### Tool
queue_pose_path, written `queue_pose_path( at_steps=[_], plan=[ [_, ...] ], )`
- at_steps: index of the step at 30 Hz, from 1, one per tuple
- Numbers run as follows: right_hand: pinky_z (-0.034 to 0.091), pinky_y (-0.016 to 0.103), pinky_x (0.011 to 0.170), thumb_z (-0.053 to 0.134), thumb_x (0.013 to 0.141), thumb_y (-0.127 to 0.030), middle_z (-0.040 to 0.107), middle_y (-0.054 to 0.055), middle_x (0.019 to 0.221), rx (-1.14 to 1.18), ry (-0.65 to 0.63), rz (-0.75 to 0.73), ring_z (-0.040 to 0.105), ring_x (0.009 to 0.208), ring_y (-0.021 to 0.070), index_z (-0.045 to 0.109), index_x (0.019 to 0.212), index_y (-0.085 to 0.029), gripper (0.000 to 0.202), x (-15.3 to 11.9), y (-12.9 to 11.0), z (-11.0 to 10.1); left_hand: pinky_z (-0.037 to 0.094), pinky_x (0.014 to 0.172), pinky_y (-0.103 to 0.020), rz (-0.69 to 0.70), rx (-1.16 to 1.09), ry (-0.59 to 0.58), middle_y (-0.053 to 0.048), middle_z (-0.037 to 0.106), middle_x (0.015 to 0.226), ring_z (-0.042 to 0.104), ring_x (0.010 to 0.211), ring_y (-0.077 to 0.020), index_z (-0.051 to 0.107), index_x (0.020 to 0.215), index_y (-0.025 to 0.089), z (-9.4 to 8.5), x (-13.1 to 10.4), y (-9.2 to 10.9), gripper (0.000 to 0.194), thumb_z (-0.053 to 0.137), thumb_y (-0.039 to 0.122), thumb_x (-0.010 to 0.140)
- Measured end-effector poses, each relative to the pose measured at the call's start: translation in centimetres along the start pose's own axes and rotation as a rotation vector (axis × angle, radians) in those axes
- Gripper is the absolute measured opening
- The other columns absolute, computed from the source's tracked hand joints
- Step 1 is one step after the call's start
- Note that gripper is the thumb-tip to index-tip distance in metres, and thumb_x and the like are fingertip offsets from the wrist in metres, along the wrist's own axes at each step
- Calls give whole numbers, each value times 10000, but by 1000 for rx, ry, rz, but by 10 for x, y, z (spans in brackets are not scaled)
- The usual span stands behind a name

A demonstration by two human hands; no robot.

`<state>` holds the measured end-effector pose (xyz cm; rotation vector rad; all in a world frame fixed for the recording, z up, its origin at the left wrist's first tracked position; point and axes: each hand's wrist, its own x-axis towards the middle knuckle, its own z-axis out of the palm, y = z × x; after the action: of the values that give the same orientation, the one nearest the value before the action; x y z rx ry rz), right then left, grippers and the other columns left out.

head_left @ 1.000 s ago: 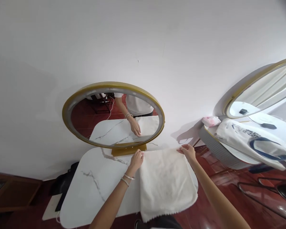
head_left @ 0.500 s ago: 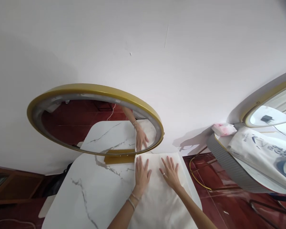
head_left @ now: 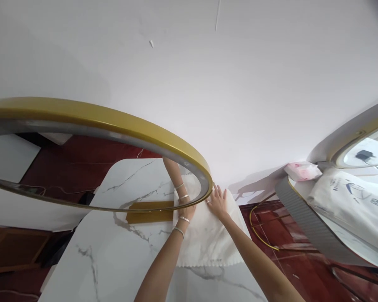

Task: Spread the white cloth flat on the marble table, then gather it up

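Lying farther back: cloth (head_left: pixel 204 247), near edge no longer overhanging table (head_left: pixel 113 260), so apparently fully supported. Right hand (head_left: pixel 219 204): fingers spread on cloth, grasping nothing. Left hand (head_left: pixel 188 212): fingers behind mirror (head_left: pixel 113 118), grip indeterminable.

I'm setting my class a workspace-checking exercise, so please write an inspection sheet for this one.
Surface: white, grey-veined table.
Job's things: wrinkled white cloth, scalloped near edge, on the table.
Clutter: pink-and-white packet and printed white fabric on the second table, right.
Hands: right hand on the cloth, fingers spread; left hand at the cloth, partly hidden by the mirror rim.
Cables: pale cable on the floor, lower left.
Surroundings: second mirror, red floor, pale wall.
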<state>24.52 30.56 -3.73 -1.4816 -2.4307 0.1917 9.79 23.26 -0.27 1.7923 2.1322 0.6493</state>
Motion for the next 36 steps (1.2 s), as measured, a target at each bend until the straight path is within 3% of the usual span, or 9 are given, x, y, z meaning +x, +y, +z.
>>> queue_pose_path(
  at_steps=[5,8,11,15,21,25,30,34,36],
  plan=[
    [271,477,1101,336,937,-340,466,96,1399,62,72,-66,387,1306,268,462,1355,-224,452,-68,2,-8,175,1146,-539,-61,182,122,-87,341,1499,212,1411,-302,354,1419,257,10,-91,13,530,430,372,907],
    [239,481,1120,376,925,-413,357,57,1487,64,76,-156,319,1363,266,279,1459,-272,561,-121,2,-14,216,1136,-549,-70,269,157,-55,220,1549,153,1428,-296,236,1466,302,21,-151,13,595,420,368,904],
    [202,487,1132,401,909,-470,260,48,1528,53,50,-184,265,1391,270,148,1491,-288,660,-147,3,-16,274,1112,-548,-16,277,136,-79,190,1554,159,1425,-303,183,1481,278,28,-173,8,624,418,321,904],
    [177,498,1132,383,919,-466,245,62,1530,36,55,-156,236,1403,264,193,1482,-283,622,-119,9,-12,276,1132,-480,155,223,61,-57,214,1551,179,1425,-247,219,1471,270,27,-135,7,584,372,207,911],
    [253,454,1113,423,900,-470,419,66,1450,85,39,-134,349,1348,244,453,1364,-241,518,-29,42,-11,306,1119,-462,109,199,7,-93,382,1475,318,1372,-264,353,1422,209,21,-43,21,526,414,247,900],
    [329,451,1062,368,922,-450,524,131,1340,84,105,-24,406,1295,267,561,1245,-158,476,-27,58,-18,321,1105,-475,57,198,31,-99,406,1458,338,1359,-274,384,1405,195,26,-32,32,485,374,242,922],
    [304,502,1060,274,954,-430,416,143,1429,-23,225,75,312,1349,296,454,1355,-170,511,-118,56,-24,290,1124,-477,12,240,182,-71,249,1540,238,1408,-256,298,1446,247,32,-106,34,534,405,296,926],
    [226,508,1104,324,922,-496,212,84,1547,-113,160,-20,179,1412,303,182,1488,-234,640,-199,45,-31,289,1131,-478,-15,260,184,-9,163,1564,225,1412,-261,215,1469,307,31,-188,37,629,465,382,896],
    [220,498,1107,336,911,-504,180,77,1556,-130,137,-29,177,1413,305,137,1496,-241,671,-222,40,-34,293,1131,-487,-44,251,180,15,142,1568,209,1417,-274,226,1464,327,30,-213,39,635,485,380,886]
  ],
)
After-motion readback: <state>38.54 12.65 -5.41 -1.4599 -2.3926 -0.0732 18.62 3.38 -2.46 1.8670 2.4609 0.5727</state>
